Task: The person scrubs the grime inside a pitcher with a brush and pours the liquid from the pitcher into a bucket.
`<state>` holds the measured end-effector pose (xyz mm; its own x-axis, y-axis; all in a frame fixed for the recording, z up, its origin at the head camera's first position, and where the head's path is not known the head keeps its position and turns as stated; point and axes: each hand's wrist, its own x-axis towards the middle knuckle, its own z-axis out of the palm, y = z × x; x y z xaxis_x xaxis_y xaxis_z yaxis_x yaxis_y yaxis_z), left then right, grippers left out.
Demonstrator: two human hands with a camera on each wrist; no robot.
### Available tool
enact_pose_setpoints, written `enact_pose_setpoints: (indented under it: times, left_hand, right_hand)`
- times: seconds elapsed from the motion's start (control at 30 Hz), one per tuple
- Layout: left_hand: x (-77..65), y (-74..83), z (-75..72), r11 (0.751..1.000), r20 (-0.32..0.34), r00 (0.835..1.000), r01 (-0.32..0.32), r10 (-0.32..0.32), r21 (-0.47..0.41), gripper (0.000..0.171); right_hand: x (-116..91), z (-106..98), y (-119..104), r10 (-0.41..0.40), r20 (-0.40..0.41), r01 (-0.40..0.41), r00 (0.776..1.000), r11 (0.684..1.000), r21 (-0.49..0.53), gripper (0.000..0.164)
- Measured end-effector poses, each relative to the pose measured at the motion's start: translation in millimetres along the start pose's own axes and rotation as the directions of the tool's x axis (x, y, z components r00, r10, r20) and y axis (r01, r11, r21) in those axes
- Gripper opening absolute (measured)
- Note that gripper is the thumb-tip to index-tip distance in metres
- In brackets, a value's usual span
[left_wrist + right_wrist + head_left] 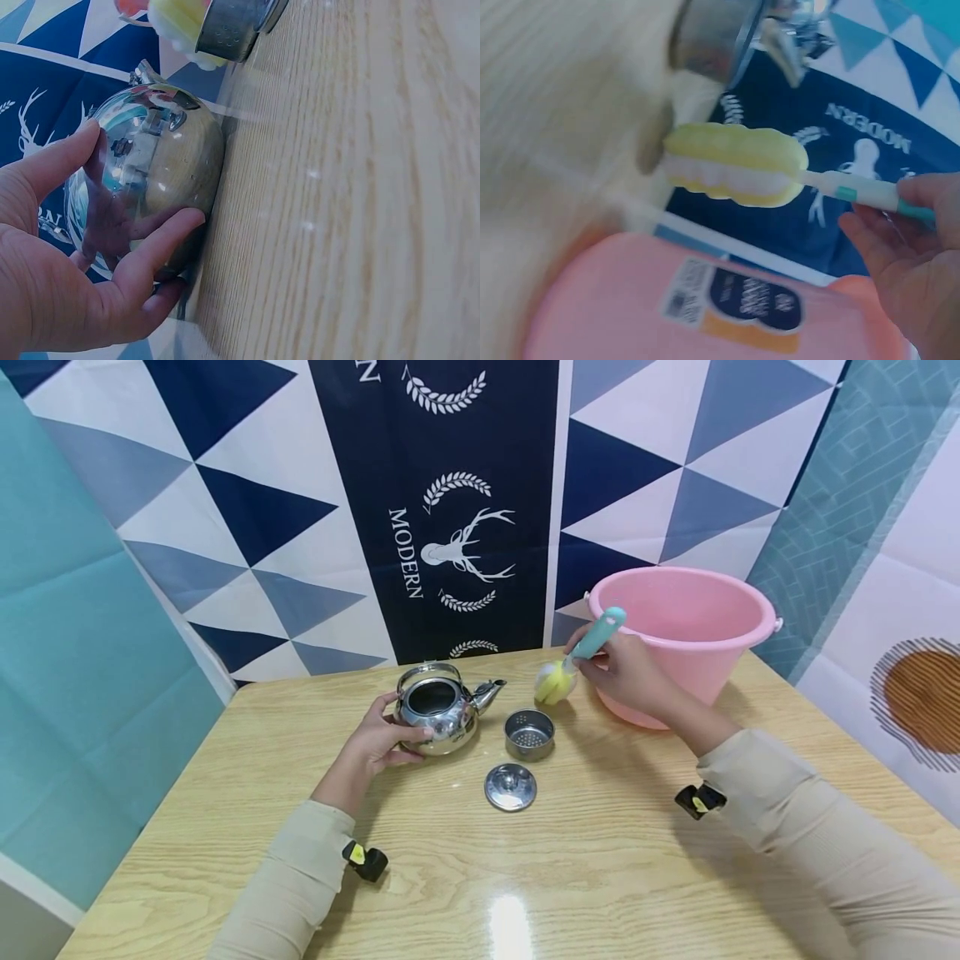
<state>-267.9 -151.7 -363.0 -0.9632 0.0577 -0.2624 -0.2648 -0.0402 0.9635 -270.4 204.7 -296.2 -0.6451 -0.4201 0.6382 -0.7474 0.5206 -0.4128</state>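
Note:
A shiny steel teapot [442, 724] stands on the table with its lid off, its handle upright and its spout to the right. My left hand [381, 737] grips its left side, thumb and fingers spread round the belly [161, 169]. In my right hand [618, 668] is a sponge bottle brush, pinched by its turquoise handle [597, 633]. The yellow and white sponge head [735, 163] points down, close to the table beside the bucket. Between teapot and brush sits a round perforated steel strainer [529, 737]. The steel lid [511, 787] lies knob up in front of it.
A large pink bucket [705, 672] stands at the back right, behind my right hand; a label [754, 304] shows on its side. The wooden table [442, 868] ends at a patterned cloth wall [285, 527] at the back.

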Motion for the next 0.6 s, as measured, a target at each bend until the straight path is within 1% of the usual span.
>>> enact_pose_setpoints:
  times: [0.13, 0.23, 0.37, 0.47, 0.6]
  left_hand:
    - [-0.1, -0.7, -0.3, 1.000, 0.000, 1.000, -0.003, 0.003, -0.004, 0.096]
    - [-0.1, -1.7, -0.2, 1.000, 0.001, 1.000, -0.005, 0.005, -0.004, 0.097]
    - [-0.4, -2.4, -0.2, 1.000, 0.000, 1.000, -0.005, 0.005, -0.004, 0.097]
    - [-0.7, -2.4, -0.4, 1.000, 0.004, 1.000, -0.011, 0.011, -0.006, 0.097]
    - [-0.4, -2.4, -0.8, 1.000, 0.009, 1.000, -0.016, 0.016, -0.001, 0.097]
  right_hand:
    - [8, -5, -10, 0.036, -0.031, -0.035, 0.999, 0.998, 0.043, 0.020]
    - [15, -10, -18, 0.058, -0.030, -0.057, 0.998, 0.998, 0.039, 0.024]
    - [26, -19, -30, 0.086, -0.026, -0.085, 0.996, 0.996, 0.038, 0.025]
    - [35, -25, -38, 0.095, -0.045, -0.093, 0.994, 0.995, 0.041, 0.028]
    - [46, -31, -47, 0.087, -0.083, -0.084, 0.993, 0.995, 0.047, 0.038]
